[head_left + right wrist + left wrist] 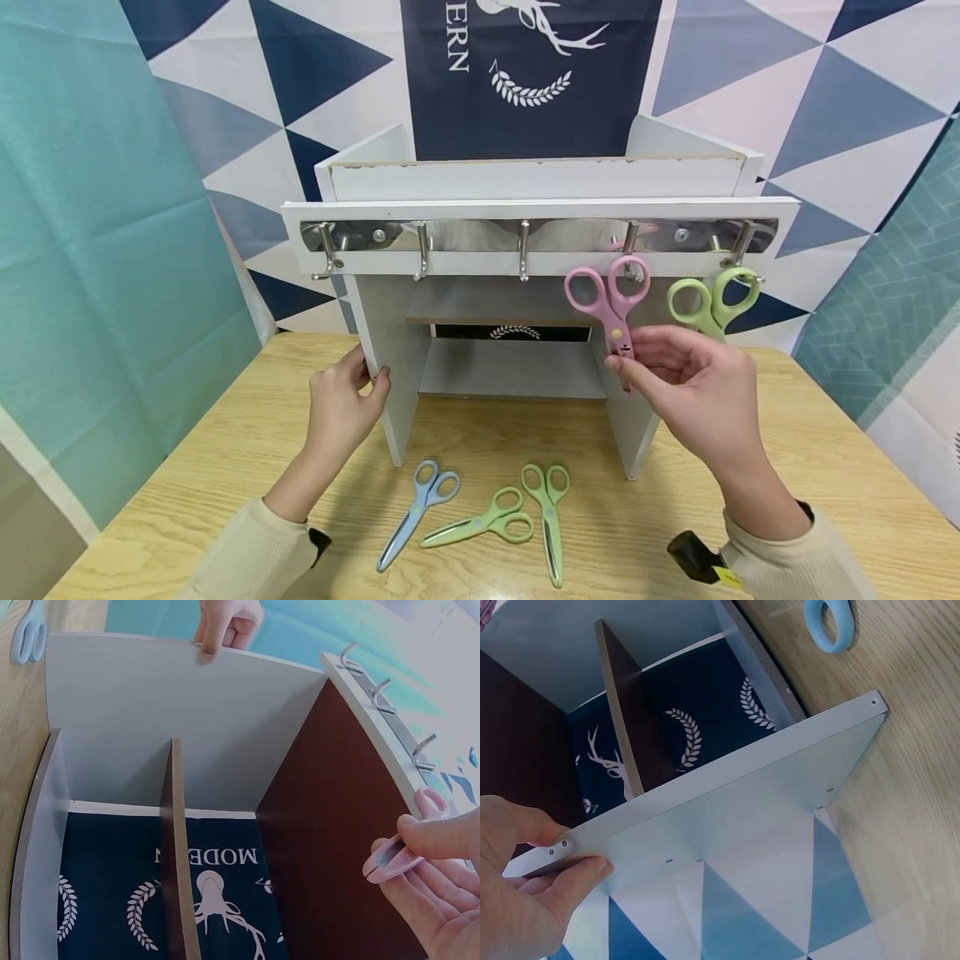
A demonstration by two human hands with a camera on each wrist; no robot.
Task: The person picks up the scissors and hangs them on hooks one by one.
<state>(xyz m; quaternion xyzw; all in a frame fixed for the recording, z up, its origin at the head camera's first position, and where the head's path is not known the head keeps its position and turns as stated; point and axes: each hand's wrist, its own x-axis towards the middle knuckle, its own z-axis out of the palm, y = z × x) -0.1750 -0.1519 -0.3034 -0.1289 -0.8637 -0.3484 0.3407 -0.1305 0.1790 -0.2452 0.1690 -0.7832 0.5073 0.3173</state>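
Observation:
My right hand (697, 396) pinches pink scissors (617, 323) by the covered blades, finger loops upward. In the head view their right loop overlaps the fourth hook (632, 237) on the metal rail (468, 236). Green scissors (712, 310) hang at the far-right hook, their lower part hidden behind my right hand. With thumb and fingers, my left hand (341, 404) grips the front edge of the left side panel (705, 784) of the white shelf unit (536, 179). The right wrist view shows the pink scissors (397, 859) between thumb and fingers, close in front of the rail.
On the wooden table (247, 433) before the unit lie blue scissors (417, 512) and two green pairs, one slanting (483, 521) and one pointing toward me (550, 521). Three more hooks line the rail's left and middle. Patterned cloth (525, 92) hangs behind.

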